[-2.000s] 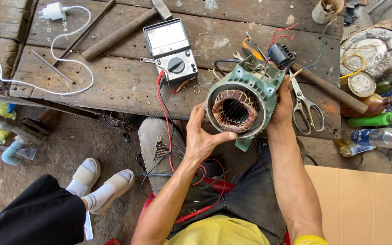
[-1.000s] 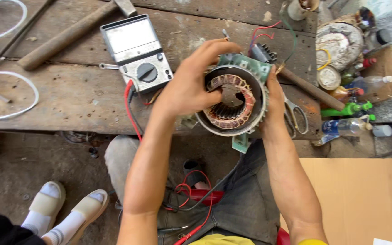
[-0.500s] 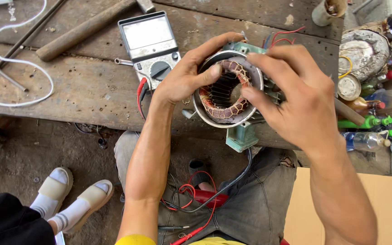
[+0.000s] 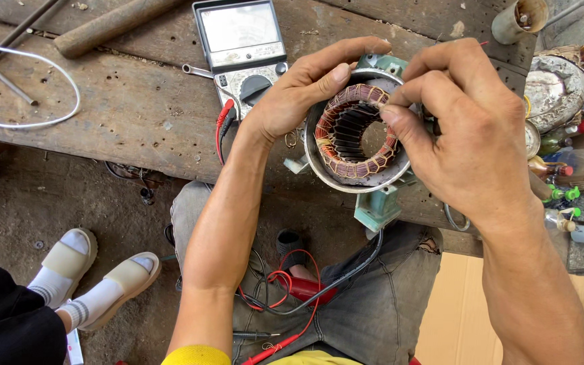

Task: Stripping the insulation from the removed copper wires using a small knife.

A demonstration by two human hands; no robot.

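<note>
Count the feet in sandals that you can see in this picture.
2: both at lower left on the dirt floor, one sandal left of the other sandal, each over a white sock. None seem hidden.

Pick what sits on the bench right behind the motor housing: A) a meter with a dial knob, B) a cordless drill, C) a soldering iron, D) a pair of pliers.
A: a meter with a pale screen and black dial knob lies on the wooden bench just behind the motor housing, which the left hand steadies at the rim while the right hand pinches at the copper windings.
</note>
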